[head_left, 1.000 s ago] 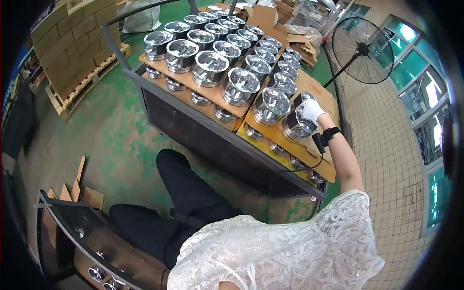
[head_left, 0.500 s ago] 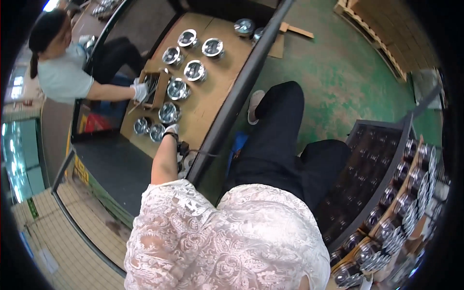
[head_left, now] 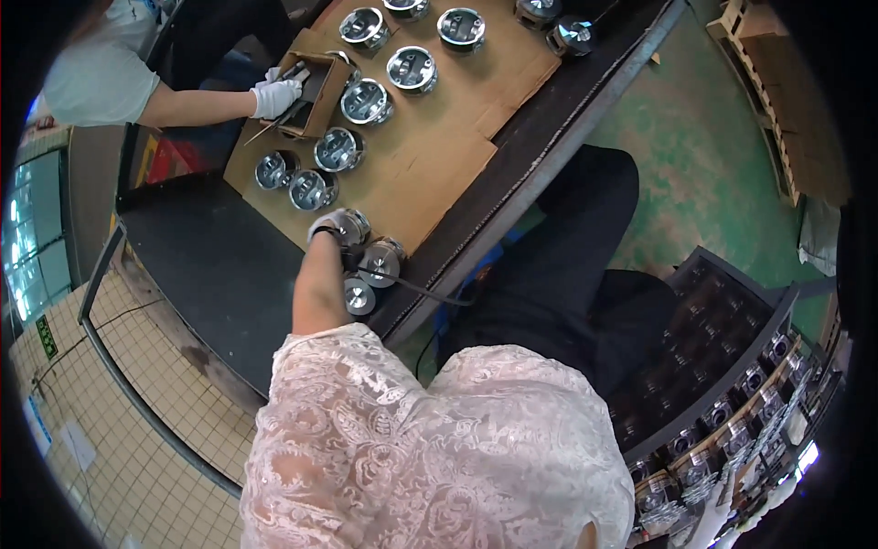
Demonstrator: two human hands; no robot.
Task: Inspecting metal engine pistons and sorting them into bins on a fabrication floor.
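On brown cardboard point(head_left: 416, 169), silver metal pistons point(head_left: 412, 70) stand; more fill a black cart point(head_left: 681, 343).
White-gloved left hand point(head_left: 327, 222) touches a piston point(head_left: 357, 228); grip's closure hidden.

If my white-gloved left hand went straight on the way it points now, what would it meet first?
Likely the round, shiny silver metal piston resting on the flat brown cardboard sheet, just beyond your left hand; depth is unclear, so it might pass above.

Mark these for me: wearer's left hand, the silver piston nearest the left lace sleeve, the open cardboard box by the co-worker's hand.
Left hand point(head_left: 329, 220): head view, its gloved middle.
Silver piston point(head_left: 358, 296): head view, round end face.
Open cardboard box point(head_left: 329, 102): head view, right side wall.
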